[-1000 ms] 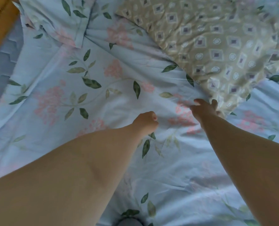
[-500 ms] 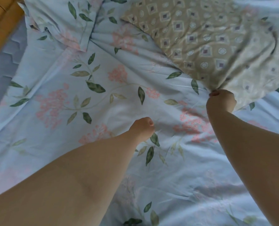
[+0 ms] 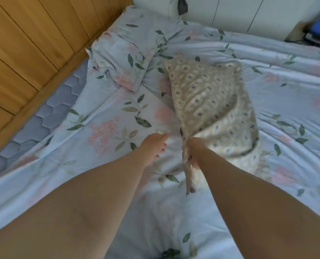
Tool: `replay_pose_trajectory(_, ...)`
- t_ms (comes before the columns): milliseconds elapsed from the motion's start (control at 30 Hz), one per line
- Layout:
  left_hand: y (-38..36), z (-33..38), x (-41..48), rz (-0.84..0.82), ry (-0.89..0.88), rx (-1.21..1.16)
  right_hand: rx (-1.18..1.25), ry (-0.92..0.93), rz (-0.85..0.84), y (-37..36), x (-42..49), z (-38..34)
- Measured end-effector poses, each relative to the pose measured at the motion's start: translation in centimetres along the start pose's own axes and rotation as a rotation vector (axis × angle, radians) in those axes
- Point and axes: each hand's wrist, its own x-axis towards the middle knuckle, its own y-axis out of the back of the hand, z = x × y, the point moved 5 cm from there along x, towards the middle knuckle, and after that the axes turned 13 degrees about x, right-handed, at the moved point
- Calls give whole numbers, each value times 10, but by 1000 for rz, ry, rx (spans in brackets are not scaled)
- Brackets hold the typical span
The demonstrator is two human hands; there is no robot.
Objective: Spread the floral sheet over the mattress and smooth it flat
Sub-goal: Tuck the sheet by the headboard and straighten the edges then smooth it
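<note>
One sheet lies across the bed, with one pillow in the way of smoothing it
Floral sheet (image 3: 103,128) covers most of the mattress (image 3: 43,120), whose quilted strip shows bare on the left beside the wooden panel (image 3: 34,43); creases gather toward the middle. Beige pillow (image 3: 211,101) lies on the sheet, long axis far to near, with open sheet to its right. Right hand (image 3: 194,152) grips its bunched near corner, while the left hand (image 3: 154,144) rests on the sheet just left of it, fingers loosely bent, holding nothing
</note>
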Motion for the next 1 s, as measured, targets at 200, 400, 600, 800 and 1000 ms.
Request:
replay_pose_trajectory(200,84,-91,-72,59,5,-126,-202,-143,-296,-106,-100,80)
replay_pose_trajectory(400,150,-193,-125,68,132,-199,-391,-101,-656,-222,-182,126)
replay_pose_trajectory(600,126,-216,-129,-94,270,-182,-427,-182,-571,-222,-160,153)
replay_pose_trajectory(800,75,-200,-76,-8,195,139,-481,-7,-88,-128,-51,152)
replay_pose_trajectory(1000,46,-215,-19,5,333,602,-437,-317,88,-42,29,200)
